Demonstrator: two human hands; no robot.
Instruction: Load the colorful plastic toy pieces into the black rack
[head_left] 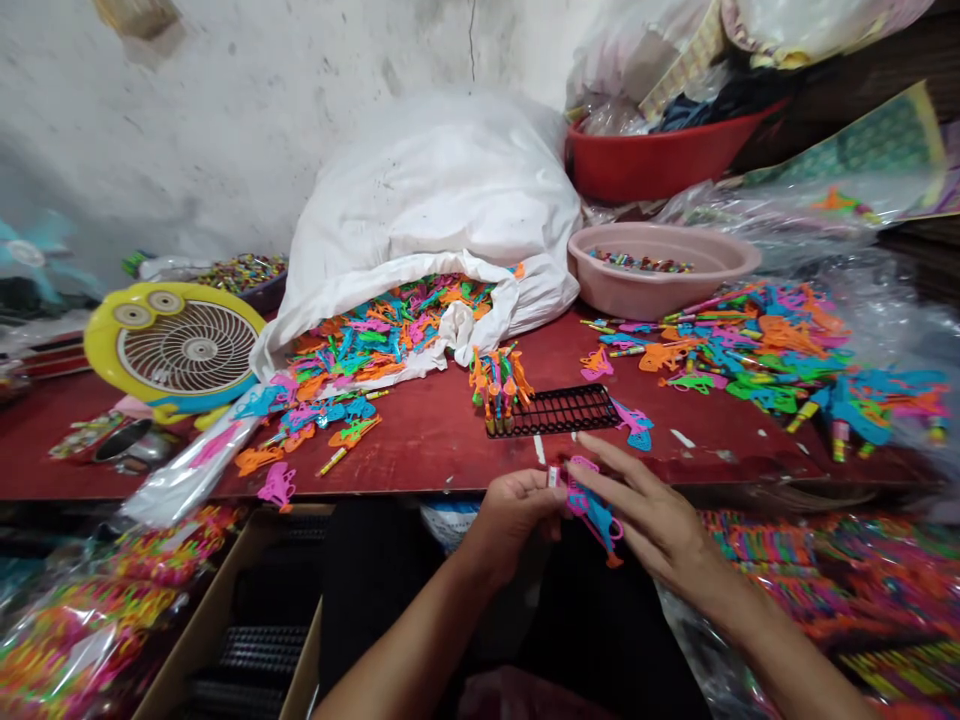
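1. I look onto a red table (442, 455) against a stained wall (247, 90).
2. The left fingers (517, 484) pinch a small banded tube (553, 477); the right fingers (616, 460) lie extended against flat pink-and-blue plastic pieces (598, 515) between both hands, their grip unclear.
3. Just beyond the fingers, a black ring-holed rack (581, 408) apparently keeps bunched pieces (498, 380) upright.
4. Farther out, a soft white sack (442, 200) gapes, probably for easy reach.

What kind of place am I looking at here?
Probably a small workshop or packing room for plastic trinkets. An open white sack full of colourful plastic pieces sits on a red worktable, and clear bags packed with similarly bright items lie at lower left.
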